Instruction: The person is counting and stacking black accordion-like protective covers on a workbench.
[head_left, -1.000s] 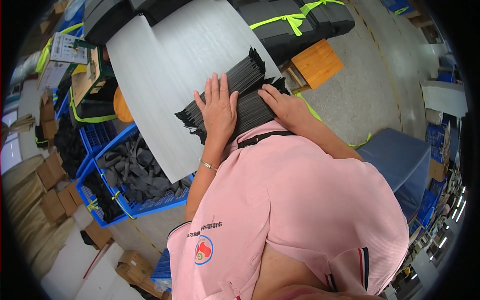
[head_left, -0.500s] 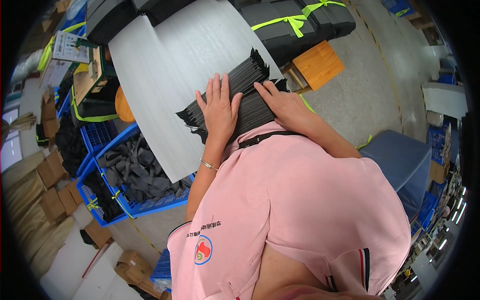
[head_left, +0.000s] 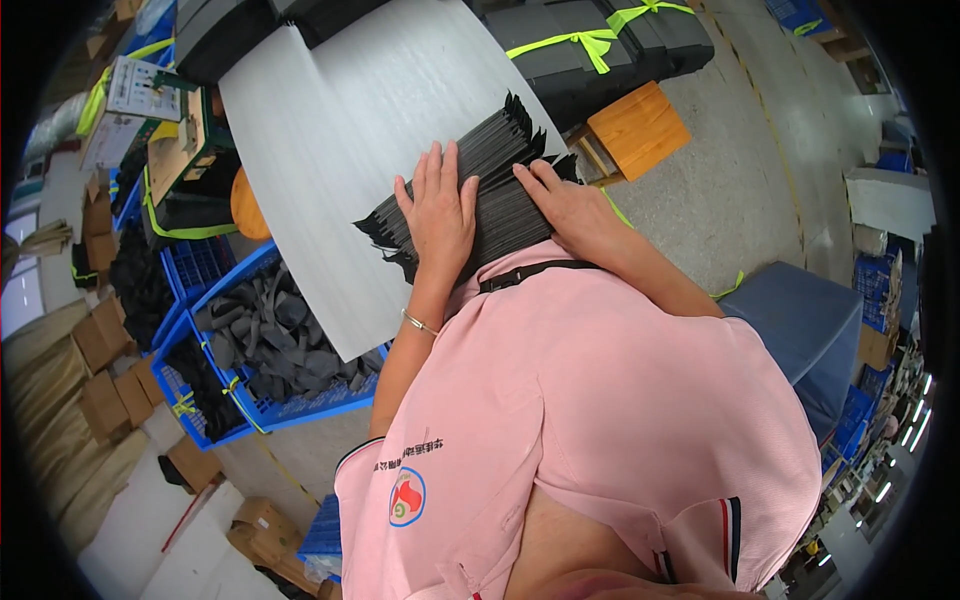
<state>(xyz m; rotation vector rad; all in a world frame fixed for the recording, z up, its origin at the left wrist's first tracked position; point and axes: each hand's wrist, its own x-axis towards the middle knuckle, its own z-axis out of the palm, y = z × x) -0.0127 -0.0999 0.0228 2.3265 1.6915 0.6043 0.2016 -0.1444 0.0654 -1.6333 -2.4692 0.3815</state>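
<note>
1. The person wears a pink shirt (head_left: pixel 600 400) and looks down at a stack of black flat strips (head_left: pixel 490 185).
2. The stack lies on a big white sheet (head_left: pixel 340 130), just in front of the person's chest, a little toward 12 o'clock from the middle of the view.
3. The left hand (head_left: pixel 438 215) lies flat on top of the stack with its fingers spread out wide. It presses down and does not wrap around anything.
4. The right hand (head_left: pixel 565 205) also lies flat on the stack, at 3 o'clock from the left hand. Its fingers are stretched out and point toward 10 o'clock. It pinches nothing.
5. The two hands are near each other but do not touch.
6. A thin bracelet (head_left: pixel 420 322) sits on the left wrist.
7. At 8 o'clock from the stack stands a blue crate (head_left: pixel 290 408) full of dark grey pieces (head_left: pixel 270 335).
8. At 1 o'clock from the stack is a wooden block (head_left: pixel 640 125) on the grey floor.
9. At 12 o'clock lie dark bundles tied with a bright green strap (head_left: pixel 590 40).
10. At 4 o'clock from the stack sits a dark blue box (head_left: pixel 800 320).
11. Brown cardboard boxes (head_left: pixel 100 370) stand at the far left, at 9 o'clock.
</note>
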